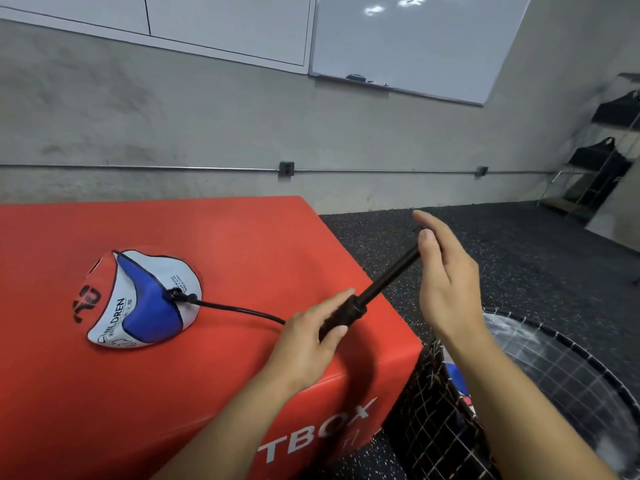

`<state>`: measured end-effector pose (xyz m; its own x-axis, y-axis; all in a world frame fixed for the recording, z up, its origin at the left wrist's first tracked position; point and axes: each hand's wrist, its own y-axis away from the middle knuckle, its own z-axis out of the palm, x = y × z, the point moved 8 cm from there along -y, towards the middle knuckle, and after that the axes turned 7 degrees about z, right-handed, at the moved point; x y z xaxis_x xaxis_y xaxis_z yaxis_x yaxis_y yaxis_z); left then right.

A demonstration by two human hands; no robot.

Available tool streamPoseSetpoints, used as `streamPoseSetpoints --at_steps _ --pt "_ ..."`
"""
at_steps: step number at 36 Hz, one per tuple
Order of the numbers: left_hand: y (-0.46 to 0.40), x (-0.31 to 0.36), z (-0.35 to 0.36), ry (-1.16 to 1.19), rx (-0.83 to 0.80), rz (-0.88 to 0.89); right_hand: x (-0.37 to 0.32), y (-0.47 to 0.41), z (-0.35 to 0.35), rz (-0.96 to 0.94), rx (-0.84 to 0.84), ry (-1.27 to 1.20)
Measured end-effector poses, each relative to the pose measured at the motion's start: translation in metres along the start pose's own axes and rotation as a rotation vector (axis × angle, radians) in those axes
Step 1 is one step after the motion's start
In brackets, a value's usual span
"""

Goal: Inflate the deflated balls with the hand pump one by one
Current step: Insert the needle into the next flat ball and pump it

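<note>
Gripping the pump barrel, the left hand steadies it; right hand fingers pinch its handle. Hard strokes could yank the hose from the ball.

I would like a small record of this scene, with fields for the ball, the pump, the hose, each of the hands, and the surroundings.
ball: deflated ball, red, white and blue, collapsed on the red box
hose: black hose runs from the ball's valve to the pump
pump: black hand pump, rod drawn out, tilted up to the right
left hand: left hand grips the pump barrel
right hand: right hand holds the handle end, thumb on it, fingers mostly straight
surroundings: mesh basket right of the box; whiteboard on the wall
</note>
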<state>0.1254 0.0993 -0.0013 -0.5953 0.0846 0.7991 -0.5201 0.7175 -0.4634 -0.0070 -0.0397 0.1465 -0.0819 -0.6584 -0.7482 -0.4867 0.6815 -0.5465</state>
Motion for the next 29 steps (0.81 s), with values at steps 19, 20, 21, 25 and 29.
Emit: streamPoseSetpoints --at_steps 19,20,21,25,29 --pt "-0.008 -0.022 -0.015 0.102 0.100 -0.071 0.014 0.021 0.100 -0.004 -0.349 0.325" --pt "-0.008 -0.022 -0.015 0.106 0.102 -0.071 0.017 0.023 0.104 -0.007 -0.378 0.339" --pt "-0.009 -0.021 -0.015 0.112 0.107 -0.068 0.020 0.026 0.107 -0.012 -0.405 0.348" --pt "-0.011 -0.016 -0.017 0.104 0.107 -0.064 0.022 0.031 0.109 -0.009 -0.461 0.331" --pt "-0.011 -0.008 -0.017 0.097 0.090 -0.024 0.021 0.031 0.101 -0.014 -0.443 0.341"
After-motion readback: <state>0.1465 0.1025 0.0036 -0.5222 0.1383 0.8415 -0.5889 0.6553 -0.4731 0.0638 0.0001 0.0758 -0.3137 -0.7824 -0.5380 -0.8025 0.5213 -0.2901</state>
